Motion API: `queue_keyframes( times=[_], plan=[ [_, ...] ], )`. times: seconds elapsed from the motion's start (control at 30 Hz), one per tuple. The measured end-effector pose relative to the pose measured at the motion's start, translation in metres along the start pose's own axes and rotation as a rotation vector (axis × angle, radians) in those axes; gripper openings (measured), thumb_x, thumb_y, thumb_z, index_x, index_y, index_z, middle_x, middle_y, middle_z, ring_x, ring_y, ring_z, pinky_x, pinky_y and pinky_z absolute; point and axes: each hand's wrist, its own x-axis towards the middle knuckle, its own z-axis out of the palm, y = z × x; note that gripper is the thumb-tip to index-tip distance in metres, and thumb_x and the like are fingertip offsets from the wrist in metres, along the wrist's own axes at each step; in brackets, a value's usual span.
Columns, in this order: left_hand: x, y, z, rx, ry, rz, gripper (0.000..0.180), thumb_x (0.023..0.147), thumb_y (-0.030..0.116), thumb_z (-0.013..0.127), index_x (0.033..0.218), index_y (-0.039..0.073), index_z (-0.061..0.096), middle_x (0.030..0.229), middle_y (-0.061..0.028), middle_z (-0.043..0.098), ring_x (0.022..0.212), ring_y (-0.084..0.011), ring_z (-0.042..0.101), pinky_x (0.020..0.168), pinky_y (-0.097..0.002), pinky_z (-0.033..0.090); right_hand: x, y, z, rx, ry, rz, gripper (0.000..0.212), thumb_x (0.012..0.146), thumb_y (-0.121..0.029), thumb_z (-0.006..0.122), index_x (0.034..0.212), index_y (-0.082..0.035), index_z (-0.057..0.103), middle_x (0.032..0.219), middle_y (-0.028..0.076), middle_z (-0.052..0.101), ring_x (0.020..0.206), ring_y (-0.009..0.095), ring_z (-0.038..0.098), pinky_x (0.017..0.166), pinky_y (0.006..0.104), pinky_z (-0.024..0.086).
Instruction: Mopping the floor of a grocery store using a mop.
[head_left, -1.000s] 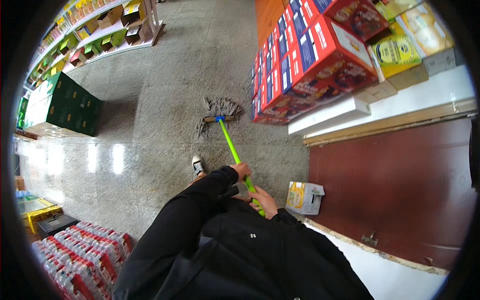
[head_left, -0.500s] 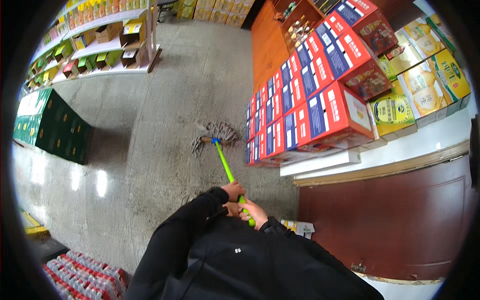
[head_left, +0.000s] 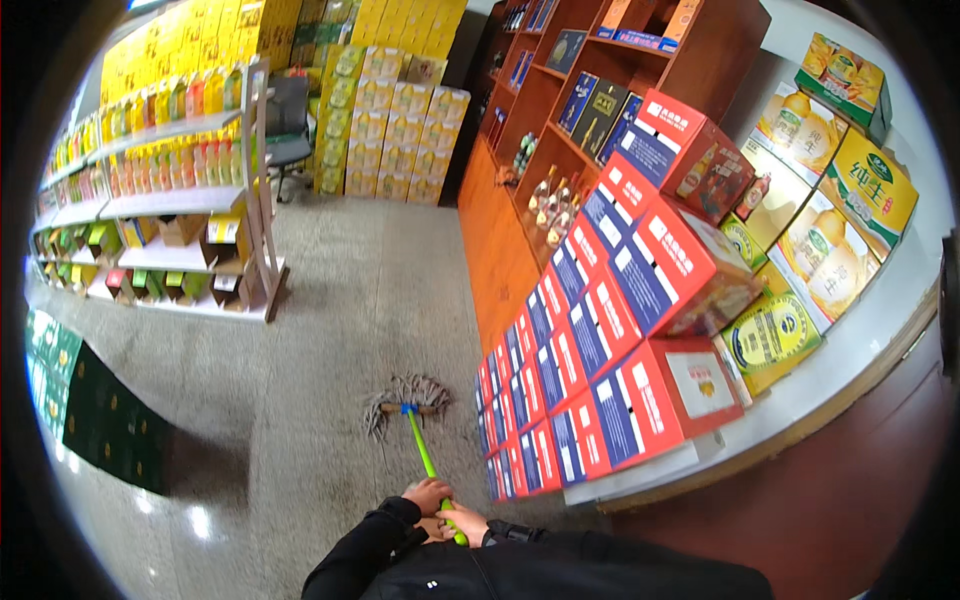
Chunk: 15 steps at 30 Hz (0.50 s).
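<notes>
Both of my hands are wrapped round the bright green handle of a mop point(head_left: 423, 452). My left hand point(head_left: 428, 496) is closed on the handle a little farther along it. My right hand point(head_left: 466, 522) grips close to the handle's near end. From there the handle slants forward and slightly left to a blue joint. Its grey string head point(head_left: 412, 392) lies spread on the stone-look floor point(head_left: 320, 400), a short gap left of the stacked red and blue cartons point(head_left: 585, 350).
Dark green cartons point(head_left: 110, 425) stand on the left, behind them a white shelf unit point(head_left: 170, 203) of bottles. An office chair point(head_left: 288, 130) and yellow-white cartons point(head_left: 405, 130) stand far ahead. Right are a wooden cabinet point(head_left: 485, 270), yellow-green boxes point(head_left: 800, 235) and a dark red panel point(head_left: 800, 530).
The view has tilted up, so the shelves and cabinet show more and my hands sit lower. Both hands still hold the mop, its head still on the floor beside the red cartons.
</notes>
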Motion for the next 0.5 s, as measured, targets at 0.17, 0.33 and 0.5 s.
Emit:
queue_keyframes(
  times=[0.17, 0.33, 0.5],
  plan=[
    [0.063, -0.074, -0.044, -0.312, -0.146, -0.004, 0.040, 0.065, 0.014, 0.059, 0.103, 0.009, 0.046, 0.109, -0.0097, 0.046, 0.105, -0.0291, 0.043, 0.087, -0.0359, 0.035, 0.047, -0.093, 0.007, 0.041, 0.036, 0.000, 0.015, 0.081, -0.007, 0.047, 0.091, -0.012, 0.038, 0.068, 0.003, 0.040, 0.048, 0.008, 0.038, 0.037, 0.0182, 0.030],
    [0.131, -0.124, -0.061, -0.198, -0.340, -0.055, 0.028, 0.070, 0.012, 0.057, 0.096, 0.009, 0.048, 0.102, -0.0119, 0.046, 0.098, -0.0314, 0.047, 0.081, -0.0387, 0.040, 0.072, -0.163, 0.000, 0.077, 0.067, -0.046, 0.015, 0.081, -0.009, 0.048, 0.092, -0.012, 0.039, 0.070, 0.003, 0.041, 0.048, 0.008, 0.038, 0.037, 0.0185, 0.029],
    [0.167, -0.161, -0.075, -0.151, -0.389, -0.010, 0.027, 0.068, 0.015, 0.058, 0.094, 0.010, 0.051, 0.095, -0.0137, 0.049, 0.093, -0.0324, 0.049, 0.080, -0.0387, 0.041, 0.088, -0.202, -0.001, 0.074, 0.038, -0.082, 0.016, 0.083, -0.012, 0.044, 0.098, -0.014, 0.040, 0.071, 0.001, 0.042, 0.046, 0.008, 0.037, 0.037, 0.0186, 0.031]
  ],
)
